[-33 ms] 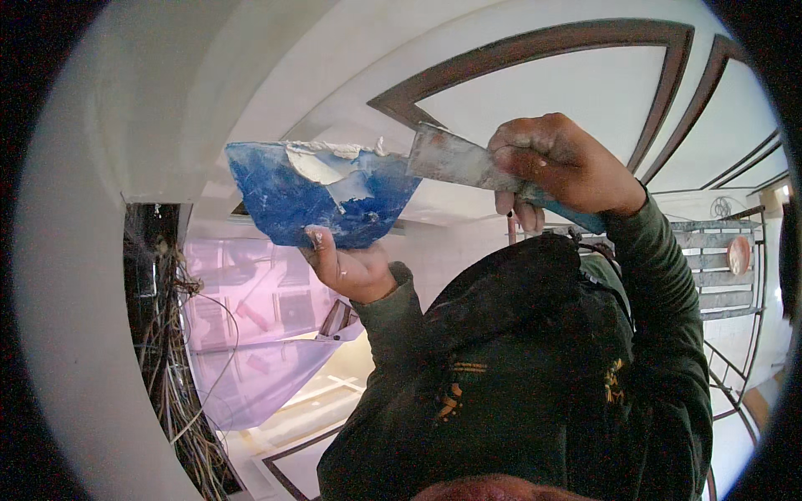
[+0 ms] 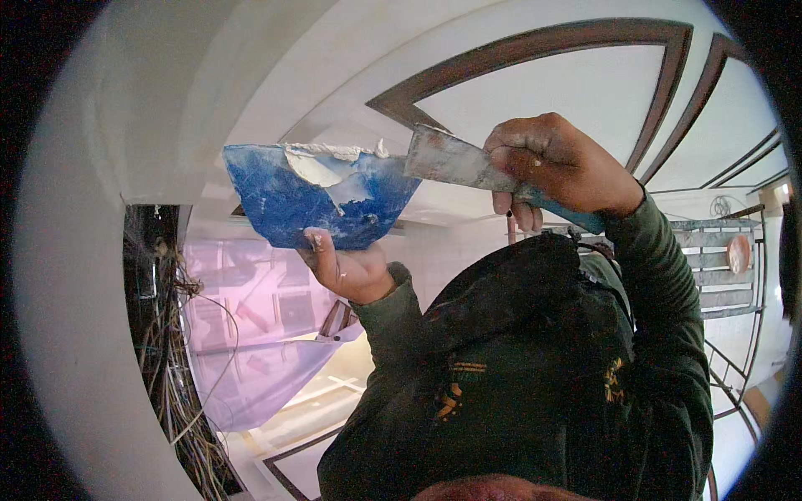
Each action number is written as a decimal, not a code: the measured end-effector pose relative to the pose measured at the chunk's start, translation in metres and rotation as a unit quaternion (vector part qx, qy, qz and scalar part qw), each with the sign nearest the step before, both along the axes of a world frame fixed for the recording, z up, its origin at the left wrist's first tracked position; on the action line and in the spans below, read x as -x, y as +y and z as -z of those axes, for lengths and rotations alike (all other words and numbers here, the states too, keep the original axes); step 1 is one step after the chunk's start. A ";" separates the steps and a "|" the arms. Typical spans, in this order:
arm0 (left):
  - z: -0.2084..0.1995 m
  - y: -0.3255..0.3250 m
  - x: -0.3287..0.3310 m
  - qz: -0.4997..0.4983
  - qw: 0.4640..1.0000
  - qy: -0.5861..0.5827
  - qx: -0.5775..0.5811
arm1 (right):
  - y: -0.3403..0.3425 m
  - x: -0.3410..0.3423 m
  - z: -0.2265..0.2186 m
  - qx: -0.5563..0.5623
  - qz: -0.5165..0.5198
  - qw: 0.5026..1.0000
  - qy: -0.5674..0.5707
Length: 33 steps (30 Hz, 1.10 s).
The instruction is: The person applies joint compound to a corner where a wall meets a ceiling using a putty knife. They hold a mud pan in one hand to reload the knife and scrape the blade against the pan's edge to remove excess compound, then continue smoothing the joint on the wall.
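Observation:
My left hand point(image 2: 355, 271) grips the lower edge of a blue flat putty spreader point(image 2: 292, 213), thumb on the face toward me and fingers behind it. White putty point(image 2: 322, 165) lies on the spreader's face and along its upper rim. In my right hand point(image 2: 568, 163) is a putty knife point(image 2: 458, 159) with a wide, smeared metal blade and a blue handle, fingers closed round it. The blade tip is at the spreader's right corner; whether they touch I cannot tell. White residue marks the fingers of both hands.
A dark opening on the left holds a hanging bundle of loose wires point(image 2: 171, 367). Pinkish translucent sheeting point(image 2: 251, 334) hangs beside it. Brown-trimmed white panels point(image 2: 551, 83) stretch overhead. On the right, a metal scaffold point(image 2: 710, 292) has a round reddish object point(image 2: 738, 254) by it.

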<state>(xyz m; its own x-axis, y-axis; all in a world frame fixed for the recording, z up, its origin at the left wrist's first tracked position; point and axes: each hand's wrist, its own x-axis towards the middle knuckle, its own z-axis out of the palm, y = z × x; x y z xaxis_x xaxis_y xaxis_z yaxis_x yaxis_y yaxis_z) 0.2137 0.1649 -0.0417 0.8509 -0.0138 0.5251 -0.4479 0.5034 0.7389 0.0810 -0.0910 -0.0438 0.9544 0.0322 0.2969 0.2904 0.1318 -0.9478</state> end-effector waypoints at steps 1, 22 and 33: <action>-0.002 -0.001 -0.001 0.002 1.000 0.000 -0.001 | 0.001 -0.004 0.000 -0.001 0.002 1.000 0.000; -0.031 0.017 0.009 -0.004 0.987 -0.117 -0.108 | 0.009 -0.035 -0.031 0.028 -0.074 0.995 -0.056; -0.017 0.045 0.018 -0.081 0.992 -0.018 -0.098 | 0.023 -0.043 -0.082 -0.260 -0.071 0.933 -0.238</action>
<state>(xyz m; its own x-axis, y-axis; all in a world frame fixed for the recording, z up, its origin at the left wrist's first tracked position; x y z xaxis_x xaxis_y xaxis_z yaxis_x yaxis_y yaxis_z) 0.1955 0.2097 -0.0249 0.8306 0.0161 0.5566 -0.5395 0.2709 0.7972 0.1238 -0.0676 0.0383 0.7076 -0.1172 0.6968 0.6062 0.6074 -0.5135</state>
